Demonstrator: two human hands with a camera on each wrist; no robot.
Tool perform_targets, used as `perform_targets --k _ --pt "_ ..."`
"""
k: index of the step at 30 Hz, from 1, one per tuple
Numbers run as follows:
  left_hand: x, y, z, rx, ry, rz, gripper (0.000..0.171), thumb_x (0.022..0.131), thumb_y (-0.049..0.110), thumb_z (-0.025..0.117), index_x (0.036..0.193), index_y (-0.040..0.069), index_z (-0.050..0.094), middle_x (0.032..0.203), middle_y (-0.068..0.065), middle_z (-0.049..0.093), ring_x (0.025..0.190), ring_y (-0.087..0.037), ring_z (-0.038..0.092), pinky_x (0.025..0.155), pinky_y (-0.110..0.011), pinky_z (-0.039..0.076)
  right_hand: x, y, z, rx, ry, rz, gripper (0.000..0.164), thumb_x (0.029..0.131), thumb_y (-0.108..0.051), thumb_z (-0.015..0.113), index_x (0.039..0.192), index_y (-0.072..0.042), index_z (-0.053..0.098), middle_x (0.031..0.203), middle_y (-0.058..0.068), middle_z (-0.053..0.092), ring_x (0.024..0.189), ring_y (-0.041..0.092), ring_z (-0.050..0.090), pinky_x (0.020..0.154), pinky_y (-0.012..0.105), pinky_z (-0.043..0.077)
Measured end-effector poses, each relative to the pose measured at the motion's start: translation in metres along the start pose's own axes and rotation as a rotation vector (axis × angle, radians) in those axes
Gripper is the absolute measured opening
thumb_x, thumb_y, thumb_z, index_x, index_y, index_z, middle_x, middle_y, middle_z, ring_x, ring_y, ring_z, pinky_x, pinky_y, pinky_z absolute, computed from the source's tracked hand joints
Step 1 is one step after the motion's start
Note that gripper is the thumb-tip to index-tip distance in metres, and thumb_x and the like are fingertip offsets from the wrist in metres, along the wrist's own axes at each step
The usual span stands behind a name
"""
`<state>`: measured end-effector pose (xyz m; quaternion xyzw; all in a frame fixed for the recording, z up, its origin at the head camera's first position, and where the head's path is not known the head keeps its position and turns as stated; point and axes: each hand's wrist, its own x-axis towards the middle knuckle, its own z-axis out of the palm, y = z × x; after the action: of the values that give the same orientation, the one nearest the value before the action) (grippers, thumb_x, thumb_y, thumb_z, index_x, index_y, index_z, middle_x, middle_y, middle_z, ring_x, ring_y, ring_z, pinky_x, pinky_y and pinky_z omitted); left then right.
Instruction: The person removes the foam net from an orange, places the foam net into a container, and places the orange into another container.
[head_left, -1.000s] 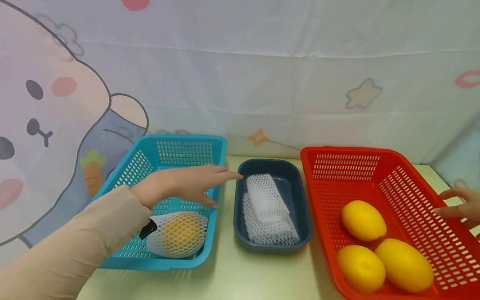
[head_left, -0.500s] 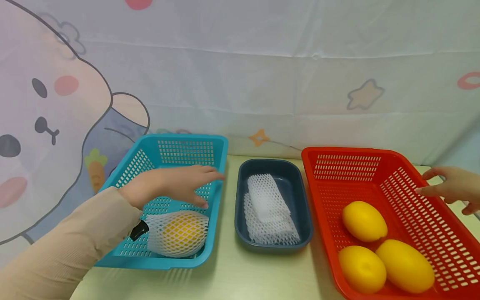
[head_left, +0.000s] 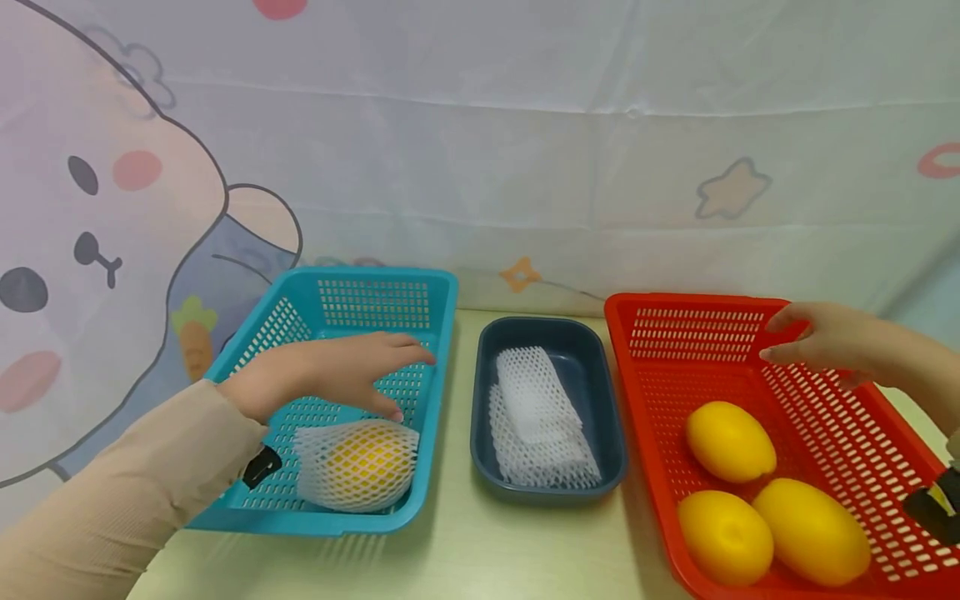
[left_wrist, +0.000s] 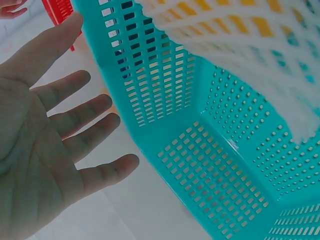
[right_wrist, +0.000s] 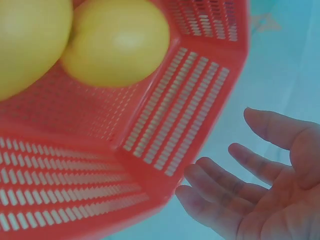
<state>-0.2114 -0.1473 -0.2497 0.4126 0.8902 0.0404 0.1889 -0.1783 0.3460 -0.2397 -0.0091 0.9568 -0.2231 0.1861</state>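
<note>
- A yellow fruit (head_left: 367, 463) in a white foam net (head_left: 315, 483) lies at the near side of the blue basket (head_left: 442, 333), to my left; the net covers the fruit and reaches past it on the left.
- Three bare fruits lie in the red basket (head_left: 645, 400) to my right: one farther back (head_left: 731, 442), and two side by side nearer me, on the left (head_left: 725, 537) and on the right (head_left: 812, 533).
- Between the baskets, a dark tray (head_left: 581, 371) holds flat white nets (head_left: 536, 408), overlapping each other.
- All three containers rest on the pale desk (head_left: 517, 542), with a printed cloth (head_left: 525, 158) behind them.
- The raised basket walls stand around the fruit, and the net wraps the one on my left.
- My left hand (head_left: 341, 371) hangs palm down above the blue basket, over the netted fruit's far side and apart from it; its fingers are spread apart.
- My right hand (head_left: 840, 340) reaches in from the right over the red basket's far right corner, apart from the fruits; its fingers bend loosely, the thumb apart from them.
</note>
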Motion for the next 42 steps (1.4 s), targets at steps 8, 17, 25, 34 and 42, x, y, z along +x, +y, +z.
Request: perform_targets --k 8,17,25,34,42 --pt "-0.003 -0.002 0.004 -0.042 -0.033 -0.036 0.068 0.085 0.023 0.069 0.14 0.004 0.036 0.144 -0.016 0.034 0.129 -0.032 0.037 0.1 -0.047 0.037 0.006 -0.033 0.001 -0.019 0.045 -0.108 0.058 0.09 -0.032 0.059 0.127 0.007 0.038 0.124 0.035 0.039 0.098 0.042 0.051 0.065 0.044 0.052" --pt "-0.007 -0.006 0.007 -0.043 -0.053 -0.044 0.066 0.086 0.027 0.067 0.14 0.006 0.036 0.144 -0.015 0.034 0.128 -0.033 0.038 0.1 -0.048 0.037 0.018 -0.08 0.006 -0.022 0.063 -0.143 0.055 0.088 -0.03 0.062 0.128 0.003 0.043 0.122 0.029 0.046 0.095 0.035 0.052 0.067 0.039 0.053" --pt "-0.009 -0.005 0.006 -0.062 -0.089 -0.067 0.066 0.085 0.03 0.069 0.14 0.009 0.038 0.144 -0.013 0.034 0.131 -0.034 0.033 0.1 -0.05 0.035 0.027 -0.121 0.021 -0.04 0.066 -0.178 0.054 0.083 -0.028 0.067 0.125 0.0 0.048 0.116 0.023 0.053 0.093 0.031 0.051 0.067 0.034 0.053" --pt "-0.008 -0.002 0.005 -0.079 -0.124 -0.06 0.069 0.083 0.035 0.07 0.139 0.009 0.038 0.144 -0.014 0.034 0.13 -0.034 0.034 0.099 -0.051 0.036 0.035 -0.158 0.039 0.002 0.018 -0.183 0.049 0.084 -0.027 0.067 0.125 -0.005 0.051 0.113 0.019 0.055 0.093 0.03 0.055 0.068 0.033 0.054" --pt "-0.006 -0.003 0.005 -0.098 -0.174 -0.078 0.071 0.081 0.038 0.071 0.138 0.01 0.039 0.144 -0.015 0.033 0.132 -0.035 0.031 0.1 -0.052 0.035 0.046 -0.179 0.056 0.095 -0.069 -0.199 0.047 0.088 -0.022 0.063 0.128 -0.003 0.048 0.117 0.021 0.056 0.095 0.033 0.057 0.075 0.037 0.053"
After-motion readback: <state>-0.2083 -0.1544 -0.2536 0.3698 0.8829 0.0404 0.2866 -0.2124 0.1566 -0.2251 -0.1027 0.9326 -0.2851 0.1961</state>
